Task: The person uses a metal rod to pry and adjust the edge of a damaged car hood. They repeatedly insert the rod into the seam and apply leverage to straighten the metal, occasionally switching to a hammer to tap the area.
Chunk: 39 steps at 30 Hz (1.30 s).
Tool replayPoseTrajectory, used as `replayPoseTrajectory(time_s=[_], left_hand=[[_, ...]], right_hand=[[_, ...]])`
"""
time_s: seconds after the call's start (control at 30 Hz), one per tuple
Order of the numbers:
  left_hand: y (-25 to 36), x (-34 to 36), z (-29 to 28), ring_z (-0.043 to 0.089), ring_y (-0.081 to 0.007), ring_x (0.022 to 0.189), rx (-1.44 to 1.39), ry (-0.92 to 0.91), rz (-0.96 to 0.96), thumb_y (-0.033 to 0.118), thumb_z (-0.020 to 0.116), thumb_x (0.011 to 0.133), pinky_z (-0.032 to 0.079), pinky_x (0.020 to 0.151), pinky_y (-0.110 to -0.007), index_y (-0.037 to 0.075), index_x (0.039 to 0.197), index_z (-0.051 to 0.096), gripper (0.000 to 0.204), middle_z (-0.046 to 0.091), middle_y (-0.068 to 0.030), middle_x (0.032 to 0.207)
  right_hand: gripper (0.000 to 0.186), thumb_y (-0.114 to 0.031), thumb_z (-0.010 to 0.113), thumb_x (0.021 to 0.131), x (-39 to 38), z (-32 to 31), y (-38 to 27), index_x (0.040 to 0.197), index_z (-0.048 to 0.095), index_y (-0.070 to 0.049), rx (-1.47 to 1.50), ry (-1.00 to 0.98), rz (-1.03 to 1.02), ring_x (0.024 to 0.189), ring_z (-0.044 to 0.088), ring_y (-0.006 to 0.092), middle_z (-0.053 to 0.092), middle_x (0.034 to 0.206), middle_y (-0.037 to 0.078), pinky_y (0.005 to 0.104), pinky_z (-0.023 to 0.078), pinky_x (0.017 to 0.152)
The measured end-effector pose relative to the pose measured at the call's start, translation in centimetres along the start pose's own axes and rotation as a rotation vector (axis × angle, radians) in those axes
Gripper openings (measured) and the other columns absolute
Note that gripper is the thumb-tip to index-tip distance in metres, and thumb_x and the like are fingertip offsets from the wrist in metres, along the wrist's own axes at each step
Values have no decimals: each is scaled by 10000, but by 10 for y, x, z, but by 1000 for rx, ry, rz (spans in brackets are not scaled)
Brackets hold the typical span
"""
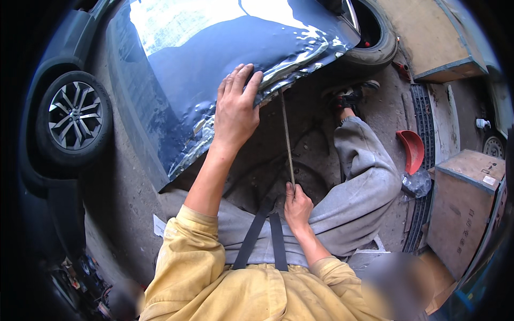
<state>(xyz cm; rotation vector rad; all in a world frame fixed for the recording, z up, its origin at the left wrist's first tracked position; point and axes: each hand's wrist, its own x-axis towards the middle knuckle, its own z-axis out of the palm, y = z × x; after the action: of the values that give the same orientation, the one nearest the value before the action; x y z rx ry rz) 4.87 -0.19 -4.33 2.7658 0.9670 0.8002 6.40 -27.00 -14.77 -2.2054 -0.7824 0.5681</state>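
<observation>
On panel (179, 80) — left grip (236, 117); around rod (286, 134) — right grip (298, 207).

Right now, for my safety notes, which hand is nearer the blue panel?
Left. The left hand rests on the blue panel; the right hand is off it, lower in the picture, gripping a thin rod.

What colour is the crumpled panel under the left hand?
The panel is dark blue, with bright white reflections; the head view shows it best.
</observation>
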Motion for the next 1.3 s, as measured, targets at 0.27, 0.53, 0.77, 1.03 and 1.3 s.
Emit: replayPoseTrajectory(time_s=[0.27, 0.53, 0.77, 1.03, 1.3], left_hand=[[-2, -1, -1, 487, -349, 1337, 11, -6, -2, -57, 661, 732, 385, 1120, -460, 73, 1302, 607, 587, 555, -138, 1380], [0, -1, 0, 488, -352, 1334, 22, -15, 1, -90, 626, 709, 384, 1121, -459, 64, 1300, 605, 611, 555, -147, 1375], [-3, -1, 1, 491, -351, 1335, 18, 2, 8, -81, 634, 717, 385, 1121, -459, 65, 1303, 605, 604, 558, -147, 1376], [-3, -1, 2, 492, -351, 1335, 10, -3, 8, -71, 639, 724, 382, 1126, -459, 67, 1305, 605, 598, 557, -147, 1379], [-1, -1, 2, 479, -338, 1341, 13, -9, 5, -64, 617, 749, 363, 1133, -481, 44, 1277, 599, 540, 561, -149, 1355]], right_hand=[[384, -344, 559, 1023, -5, -12, -11, 780, 535, -47, -90, -19, 21, 638, 621, 446, 622, 656, 195, 524, 447, 534], [372, -330, 565, 1021, -16, -24, -22, 786, 542, -42, -60, -52, 54, 634, 618, 444, 626, 670, 197, 513, 446, 532], [378, -338, 552, 1029, -10, -22, -26, 794, 540, -42, -48, -54, 52, 645, 617, 451, 623, 667, 200, 520, 441, 534], [397, -357, 528, 1040, 17, 13, -7, 798, 522, -42, 16, -9, 12, 667, 608, 473, 613, 667, 218, 539, 435, 545], [391, -359, 535, 1035, 40, 54, 21, 799, 520, -47, 87, 72, -59, 672, 605, 468, 599, 668, 211, 530, 434, 548]])
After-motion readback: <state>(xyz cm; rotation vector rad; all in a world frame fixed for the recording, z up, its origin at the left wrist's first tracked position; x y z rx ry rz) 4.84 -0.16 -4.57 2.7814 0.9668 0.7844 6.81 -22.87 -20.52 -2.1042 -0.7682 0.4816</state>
